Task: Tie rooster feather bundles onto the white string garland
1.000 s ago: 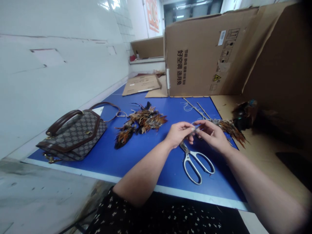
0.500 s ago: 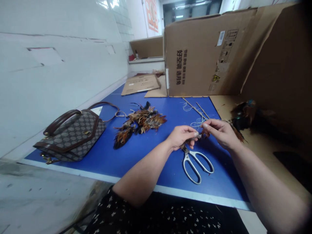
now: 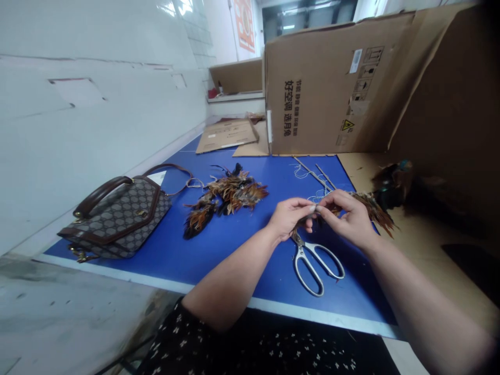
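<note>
My left hand (image 3: pixel 289 215) and my right hand (image 3: pixel 346 217) meet over the blue table (image 3: pixel 219 245), fingertips pinched together on the stem end of a brown and orange feather bundle (image 3: pixel 371 207) that trails off to the right behind my right hand. White-handled scissors (image 3: pixel 314 259) lie on the table just below both hands, blades pointing up toward my left hand. A thin white thread (image 3: pixel 317 197) loops on the table just behind the hands.
A heap of orange and black feathers (image 3: pixel 223 198) lies mid-table. A patterned handbag (image 3: pixel 117 214) sits at the left edge. A big cardboard box (image 3: pixel 324 83) stands at the back; flat cardboard (image 3: pixel 414 234) with dark feathers (image 3: pixel 392 182) covers the right.
My right hand drew away to the right and up, then came back, so both hands' fingertips touch again on the feather stems. The scissors stayed put.
</note>
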`<state>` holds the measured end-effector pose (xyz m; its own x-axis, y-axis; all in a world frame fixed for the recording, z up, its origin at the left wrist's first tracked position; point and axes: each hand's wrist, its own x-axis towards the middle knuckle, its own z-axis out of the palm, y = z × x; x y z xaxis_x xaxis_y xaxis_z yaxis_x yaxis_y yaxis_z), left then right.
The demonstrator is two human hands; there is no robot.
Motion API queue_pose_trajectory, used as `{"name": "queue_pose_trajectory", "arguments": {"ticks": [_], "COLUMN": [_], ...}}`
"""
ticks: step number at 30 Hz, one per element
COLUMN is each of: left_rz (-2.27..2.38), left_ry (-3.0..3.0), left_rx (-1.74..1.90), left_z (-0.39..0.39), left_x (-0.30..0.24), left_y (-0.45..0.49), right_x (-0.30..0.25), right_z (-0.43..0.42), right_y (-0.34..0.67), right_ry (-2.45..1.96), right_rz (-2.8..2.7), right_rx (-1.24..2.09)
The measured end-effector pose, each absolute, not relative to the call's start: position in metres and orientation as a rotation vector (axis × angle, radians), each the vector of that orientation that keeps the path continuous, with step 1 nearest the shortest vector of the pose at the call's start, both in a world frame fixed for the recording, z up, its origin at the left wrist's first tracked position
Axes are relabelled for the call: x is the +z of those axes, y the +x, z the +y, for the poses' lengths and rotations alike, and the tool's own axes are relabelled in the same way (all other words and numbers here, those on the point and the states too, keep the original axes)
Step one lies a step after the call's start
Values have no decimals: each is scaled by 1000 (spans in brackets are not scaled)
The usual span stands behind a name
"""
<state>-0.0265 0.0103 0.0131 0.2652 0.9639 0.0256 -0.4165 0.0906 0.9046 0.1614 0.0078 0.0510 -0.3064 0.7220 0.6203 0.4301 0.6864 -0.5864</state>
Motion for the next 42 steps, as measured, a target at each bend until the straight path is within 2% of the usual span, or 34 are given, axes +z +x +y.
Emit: {"name": "queue_pose_trajectory", "arguments": {"ticks": [7,22,27,37,42], "left_rz": [683,640,620,666,700], "left_ry": [965,1019,1019,969,962], "left_rx": [1202,1179,1165,1200,1209], "left_z": [11,8,9,11,11], "left_x": [11,12,11,11,10], "left_y": [-26,-27,-27,-26,-24], "right_x": [45,35,33,39,37], "right_z": [14,21,22,17,16], "right_y": [160,165,165,160,158], "right_ry": [-887,-875,-878,-868,-852], "right_rz": [-1963,-1772,-1793,-1959,-1983], "right_rx": [447,1128,987,373,251]}}
